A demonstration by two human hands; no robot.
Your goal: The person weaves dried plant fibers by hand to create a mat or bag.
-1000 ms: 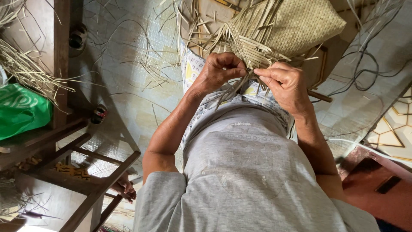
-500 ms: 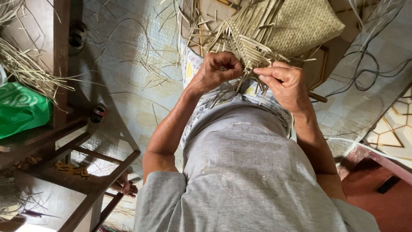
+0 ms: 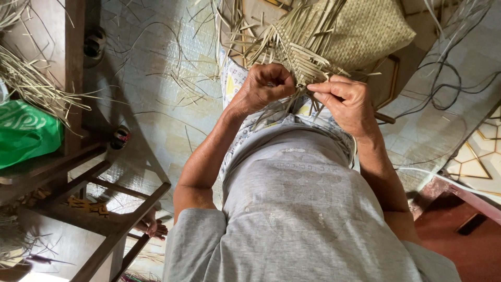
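Here the half-woven straw mat (image 3: 344,31) lies over the person's lap, its loose strips (image 3: 292,52) at the near edge. The left hand (image 3: 263,86), curled, and right hand (image 3: 347,102) both pinch strips, elbows bent outward.

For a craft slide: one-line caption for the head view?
Left hand and right hand pinch loose strips of a half-woven straw mat.
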